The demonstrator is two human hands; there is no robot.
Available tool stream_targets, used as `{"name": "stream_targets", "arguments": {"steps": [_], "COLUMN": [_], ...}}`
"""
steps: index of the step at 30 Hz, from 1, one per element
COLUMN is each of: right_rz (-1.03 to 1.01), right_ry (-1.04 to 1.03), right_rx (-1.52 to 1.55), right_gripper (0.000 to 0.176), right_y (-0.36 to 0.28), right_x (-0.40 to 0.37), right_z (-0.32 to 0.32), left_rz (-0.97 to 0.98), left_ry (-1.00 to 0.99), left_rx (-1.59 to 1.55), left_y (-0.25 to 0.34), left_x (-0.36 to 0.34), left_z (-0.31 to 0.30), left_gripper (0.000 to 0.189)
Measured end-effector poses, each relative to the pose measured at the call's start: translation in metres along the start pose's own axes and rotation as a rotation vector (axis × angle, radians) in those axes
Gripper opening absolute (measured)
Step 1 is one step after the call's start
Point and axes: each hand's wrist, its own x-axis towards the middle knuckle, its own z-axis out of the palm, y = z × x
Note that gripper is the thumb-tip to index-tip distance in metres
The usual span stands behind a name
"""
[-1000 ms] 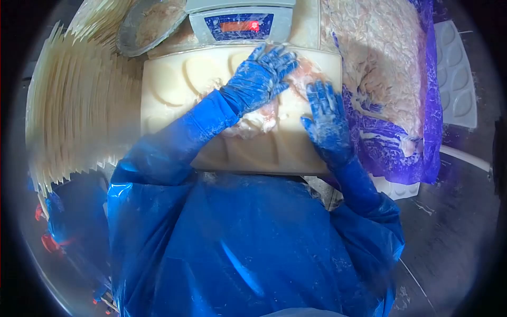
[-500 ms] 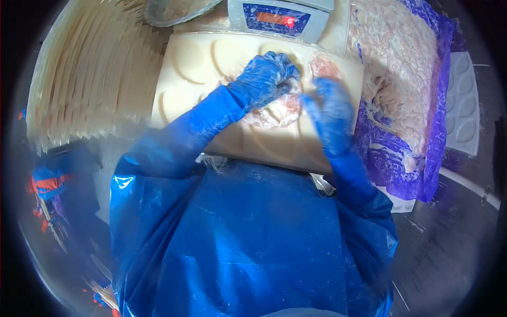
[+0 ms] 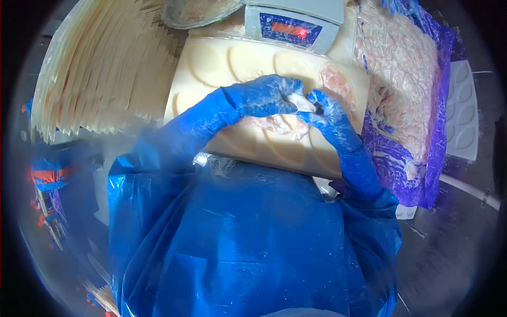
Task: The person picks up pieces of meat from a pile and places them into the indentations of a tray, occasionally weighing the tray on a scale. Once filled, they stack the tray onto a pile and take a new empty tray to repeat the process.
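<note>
Blue gloves smeared with pale residue cover both my hands. Between them, over a cream mould tray with teardrop hollows, is a small piece of pale raw meat. My left hand curls around its left side, and the fingers of my right hand pinch it from the right. Below the hands, more raw meat lies on the tray, partly hidden. A flattened pink piece of meat fills the hollow at the tray's upper right.
A digital scale stands behind the tray, beside a metal bowl. Thin translucent sheets are stacked at left. At right, a large mass of raw meat lies on purple film, with a white moulded tray beyond.
My hands have come together over the tray around a small piece of meat. My right hand was blurred and apart before. The whole view has shifted slightly.
</note>
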Motion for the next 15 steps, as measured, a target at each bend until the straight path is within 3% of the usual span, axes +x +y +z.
{"name": "stream_targets", "arguments": {"steps": [1, 2, 5, 7, 8, 9, 10, 11, 12, 13, 15], "right_rz": [0.005, 0.223, 0.241, 0.260, 0.280, 0.279, 0.137, -0.005, -0.049, -0.041, -0.154], "right_ry": [0.005, 0.064, 0.182, 0.323, 0.364, 0.366, 0.433, 0.494, 0.439, 0.442, 0.043], "right_rx": [-0.001, 0.290, 0.557, -0.010, -0.258, -0.260, -0.438, -0.612, -0.631, -0.628, -0.987], "right_gripper": [0.040, 0.038, 0.030, 0.024, 0.025, 0.025, 0.028, 0.031, 0.046, 0.046, 0.061], "right_y": [0.005, -0.009, -0.012, -0.006, -0.010, -0.013, -0.017, -0.024, -0.025, -0.024, -0.013], "right_x": [-0.005, -0.003, 0.005, 0.008, 0.006, 0.009, 0.013, 0.017, 0.026, 0.027, 0.027], "right_z": [0.000, -0.003, -0.007, -0.017, -0.020, -0.021, -0.017, -0.011, -0.004, 0.008, 0.031], "left_rz": [0.003, -0.015, 0.007, -0.186, -0.185, -0.013, 0.162, 0.161, 0.112, 0.065, 0.251], "left_ry": [-0.007, -0.004, 0.129, 0.226, 0.227, 0.349, 0.465, 0.459, 0.376, 0.290, 0.289], "left_rx": [-0.001, -0.036, 0.111, 0.321, 0.322, 0.569, 0.810, 0.806, 0.886, 0.968, 0.870], "left_y": [0.003, 0.005, -0.019, -0.045, -0.043, -0.041, -0.040, -0.046, -0.056, -0.065, -0.049], "left_x": [0.003, 0.007, 0.023, 0.032, 0.031, 0.029, 0.027, 0.024, 0.021, 0.017, 0.001], "left_z": [-0.006, -0.015, -0.031, -0.042, -0.041, -0.038, -0.032, -0.023, -0.011, -0.001, 0.013], "left_gripper": [0.038, 0.034, 0.028, 0.037, 0.037, 0.044, 0.052, 0.052, 0.059, 0.066, 0.065]}}
